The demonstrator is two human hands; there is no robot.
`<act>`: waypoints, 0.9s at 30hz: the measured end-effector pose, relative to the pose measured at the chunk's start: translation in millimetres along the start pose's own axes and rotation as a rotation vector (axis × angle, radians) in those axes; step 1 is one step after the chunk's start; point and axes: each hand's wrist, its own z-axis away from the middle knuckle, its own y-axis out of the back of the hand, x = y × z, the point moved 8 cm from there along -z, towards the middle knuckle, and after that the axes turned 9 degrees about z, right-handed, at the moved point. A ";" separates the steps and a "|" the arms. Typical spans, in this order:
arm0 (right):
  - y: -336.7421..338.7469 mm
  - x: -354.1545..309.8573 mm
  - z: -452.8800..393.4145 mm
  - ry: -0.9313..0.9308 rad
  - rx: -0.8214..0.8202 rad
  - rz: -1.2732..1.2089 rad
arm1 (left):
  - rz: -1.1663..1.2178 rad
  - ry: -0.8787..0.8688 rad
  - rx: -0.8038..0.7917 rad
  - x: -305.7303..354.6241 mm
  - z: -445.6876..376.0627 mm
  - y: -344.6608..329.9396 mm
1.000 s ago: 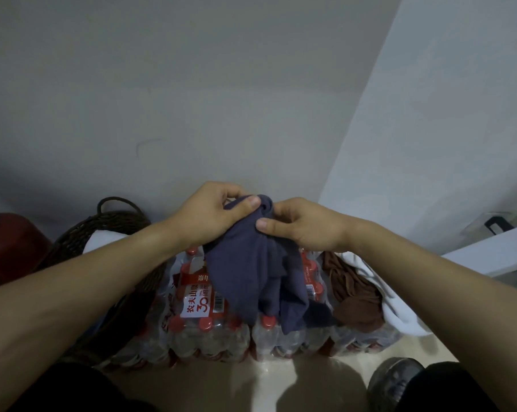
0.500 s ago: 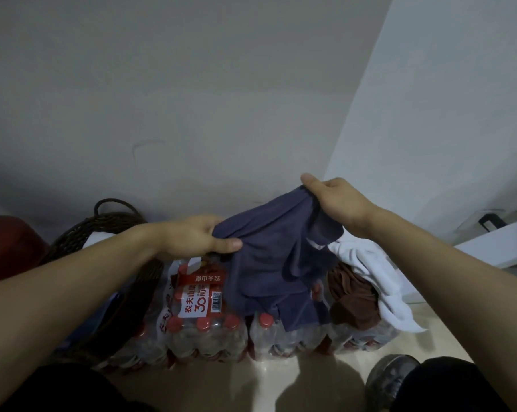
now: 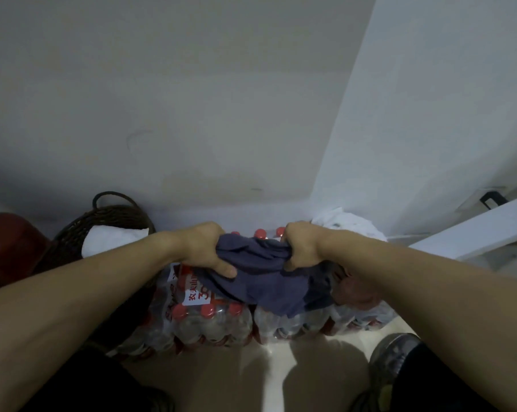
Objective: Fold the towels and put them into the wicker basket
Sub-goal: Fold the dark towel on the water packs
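Observation:
A dark blue towel (image 3: 260, 278) lies bunched over shrink-wrapped packs of water bottles (image 3: 209, 319). My left hand (image 3: 205, 251) grips its left end and my right hand (image 3: 301, 248) grips its right end, both with fingers curled into the cloth. The dark wicker basket (image 3: 108, 217) stands at the left against the wall, with a white towel (image 3: 111, 240) inside it. A brown towel (image 3: 355, 292) shows partly under my right forearm, and a white towel (image 3: 349, 226) lies behind my right hand.
A red rounded object (image 3: 7, 248) sits at the far left beside the basket. A white ledge (image 3: 471, 233) runs at the right. Grey walls meet in a corner behind the packs. My shoe (image 3: 397, 355) rests on the pale floor at lower right.
Both hands have come down with the blue towel onto the bottle packs. My right hand dropped from its raised position and now bunches the cloth.

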 end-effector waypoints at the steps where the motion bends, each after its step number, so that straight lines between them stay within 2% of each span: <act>1: -11.8 -0.7 -3.4 -0.010 0.001 0.010 | -0.080 0.027 0.008 -6.4 -3.4 -5.1; 4: -48.5 -7.0 -10.3 -0.035 -0.079 -0.019 | -0.159 0.070 0.075 -20.0 -13.1 -17.8; 7: -73.1 -22.9 -17.2 0.013 -0.145 0.072 | 0.002 0.069 0.079 -27.0 -22.2 -36.1; 9: -82.0 -28.3 -22.8 0.014 -0.135 0.184 | 0.060 0.090 0.080 -31.4 -28.2 -45.7; 11: -85.2 -30.4 -29.5 -0.019 -0.095 0.194 | 0.182 0.099 0.107 -35.6 -33.8 -51.0; 15: -82.7 -29.2 -33.2 -0.047 -0.135 0.063 | 0.546 0.121 0.173 -43.3 -41.4 -50.4; 17: -81.2 -21.7 -32.7 -0.091 -0.200 -0.147 | 0.610 0.094 0.238 -44.7 -42.2 -42.7; 20: -86.8 -24.1 -24.1 -0.092 -0.341 -0.491 | 0.601 0.091 0.294 -51.7 -39.8 -34.3; 24: -99.1 -24.5 -9.3 -0.103 -0.452 -0.523 | 0.387 0.201 0.165 -70.0 -31.2 -44.5; 27: -98.0 -19.2 -4.2 -0.124 -0.478 -0.509 | 0.252 0.203 0.120 -71.8 -24.0 -48.8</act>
